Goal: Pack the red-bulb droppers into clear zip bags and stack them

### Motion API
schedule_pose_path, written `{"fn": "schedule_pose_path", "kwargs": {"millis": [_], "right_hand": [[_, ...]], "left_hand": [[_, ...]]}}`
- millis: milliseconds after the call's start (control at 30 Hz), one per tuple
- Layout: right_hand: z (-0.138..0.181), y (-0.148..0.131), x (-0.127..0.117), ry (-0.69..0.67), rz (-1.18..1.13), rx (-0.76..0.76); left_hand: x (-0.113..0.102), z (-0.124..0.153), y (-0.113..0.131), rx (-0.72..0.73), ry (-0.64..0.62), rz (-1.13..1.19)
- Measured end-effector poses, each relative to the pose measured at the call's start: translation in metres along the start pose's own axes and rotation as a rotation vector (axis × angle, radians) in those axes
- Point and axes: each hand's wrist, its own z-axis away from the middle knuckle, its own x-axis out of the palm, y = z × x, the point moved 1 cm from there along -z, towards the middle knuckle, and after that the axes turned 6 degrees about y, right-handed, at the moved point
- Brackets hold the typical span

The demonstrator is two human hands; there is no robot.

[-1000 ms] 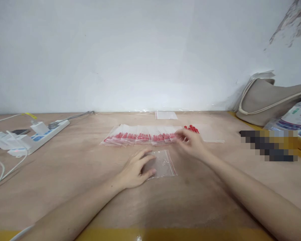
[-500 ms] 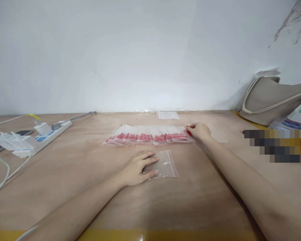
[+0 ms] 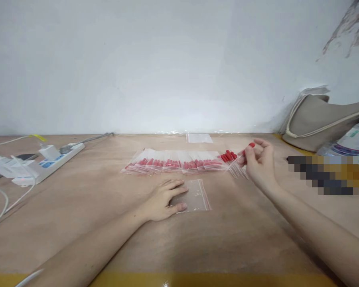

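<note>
Clear bag (image 3: 196, 195) pt. hidden (under L hand (image 3: 163, 202)); grey bag (image 3: 320, 121) cut off R.

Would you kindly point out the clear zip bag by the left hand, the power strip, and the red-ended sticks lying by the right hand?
Clear zip bag (image 3: 194, 196), head view: on its see-through film.
Power strip (image 3: 51, 164), head view: blue socket panel.
Red-ended sticks (image 3: 228, 156), head view: the red ends.

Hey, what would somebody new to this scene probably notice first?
Most likely the overlapping row of clear bags with red contents across the middle of the table. At that row's right end, loose red-tipped sticks lie in a cluster, and beside them the right hand holds a red piece. Nearer the viewer, the left hand lies over one end of a flat clear bag.
</note>
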Motion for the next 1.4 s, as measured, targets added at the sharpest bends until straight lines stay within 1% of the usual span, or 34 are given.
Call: {"fn": "schedule_pose_path", "kwargs": {"millis": [67,133,233,333,567,700,900,1100,1200,1300,1367,1400], "right_hand": [[0.027,0.001,0.004,-0.108,-0.136,0.137],[0.047,0.009,0.011,-0.152,-0.219,0.277],[0.061,0.021,0.019,-0.137,-0.289,0.438],[0.064,0.025,0.023,-0.130,-0.328,0.522],[0.065,0.027,0.022,-0.084,-0.352,0.521],[0.066,0.028,0.022,-0.116,-0.346,0.535],[0.065,0.028,0.021,-0.095,-0.329,0.478],[0.066,0.027,0.023,-0.121,-0.355,0.510],[0.068,0.024,0.025,-0.115,-0.387,0.558],[0.073,0.018,0.027,-0.160,-0.441,0.645],[0.078,0.012,0.028,-0.244,-0.464,0.713],[0.081,0.008,0.028,-0.307,-0.466,0.738]], "left_hand": [[0.001,0.000,-0.001,-0.010,0.002,0.007],[0.002,0.000,-0.002,-0.012,0.004,0.011],[0.002,0.000,-0.002,-0.012,0.004,0.007],[0.002,0.001,-0.002,-0.012,-0.003,-0.002],[0.000,0.001,0.000,-0.015,-0.006,-0.005],[-0.001,0.001,0.001,-0.018,-0.004,-0.005],[-0.002,0.000,0.000,-0.012,-0.003,-0.004],[0.000,0.000,-0.001,-0.012,0.002,0.002],[0.000,0.000,0.000,-0.009,0.006,0.009],[0.000,0.000,0.000,-0.011,0.006,0.014],[-0.001,0.000,0.001,-0.011,0.012,0.024],[-0.002,0.000,0.001,-0.010,0.016,0.031]]}}
